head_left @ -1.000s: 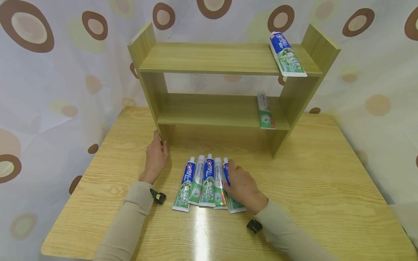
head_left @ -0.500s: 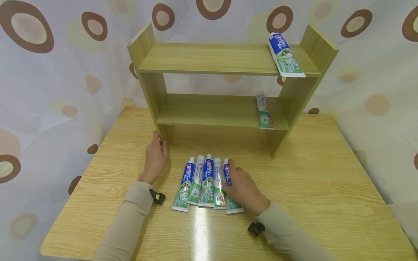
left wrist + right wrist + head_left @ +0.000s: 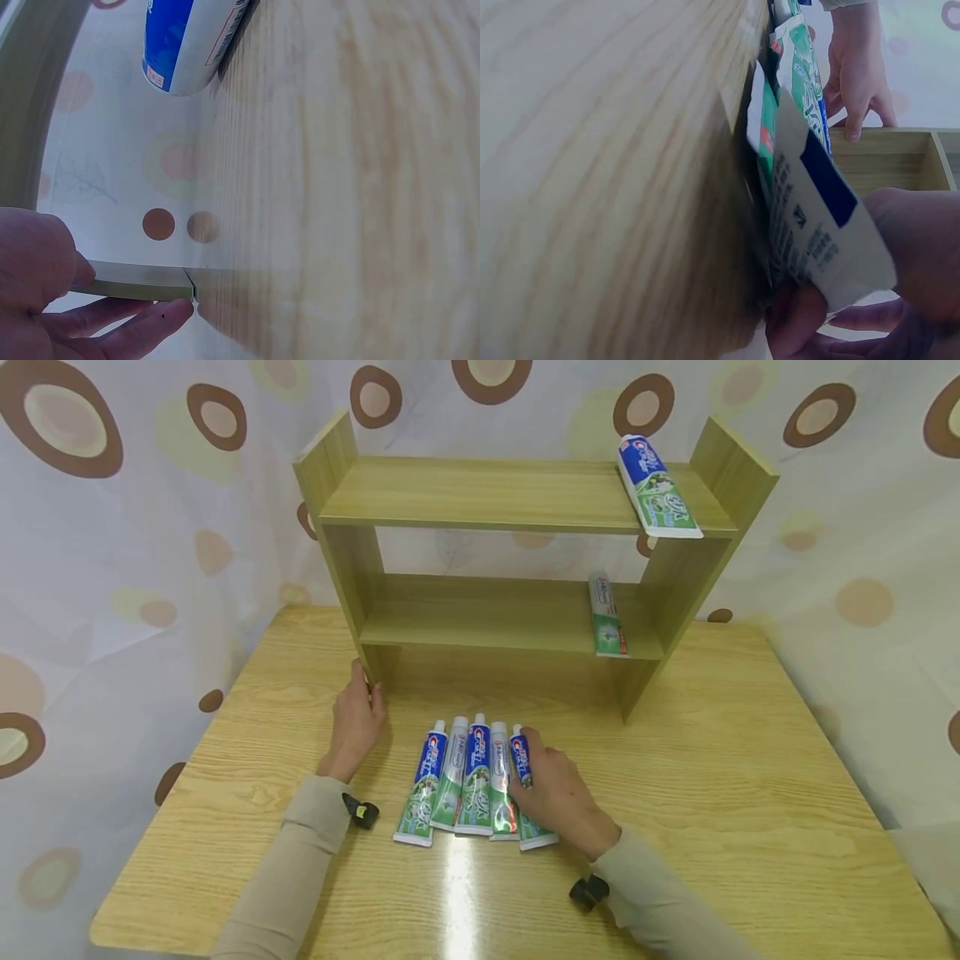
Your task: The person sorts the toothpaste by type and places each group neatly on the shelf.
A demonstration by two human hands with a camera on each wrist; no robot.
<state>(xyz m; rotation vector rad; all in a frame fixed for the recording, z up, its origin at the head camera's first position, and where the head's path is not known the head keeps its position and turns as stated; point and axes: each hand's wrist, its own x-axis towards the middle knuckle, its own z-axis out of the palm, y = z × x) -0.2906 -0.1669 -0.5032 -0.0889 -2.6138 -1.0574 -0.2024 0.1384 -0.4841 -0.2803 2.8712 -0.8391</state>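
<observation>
My left hand grips the lower front edge of the wooden shelf's left side panel; in the left wrist view the thumb and fingers lie on either side of that panel. With my right hand I hold the rightmost blue-and-green toothpaste tube of a row on the table, covering its middle. In the right wrist view this tube's white back is tilted up off the tabletop. Beside it lie a silver-and-green toothpaste tube and a blue-and-green toothpaste tube.
Further left in the row are another silver-and-green tube and a blue-and-green tube. One tube lies at the right of the top shelf, another on the middle shelf. The wooden table extends to both sides, with a dotted curtain behind.
The lower end of the tube in my right hand has shifted slightly left, towards its neighbour. My left hand stays on the shelf panel.
</observation>
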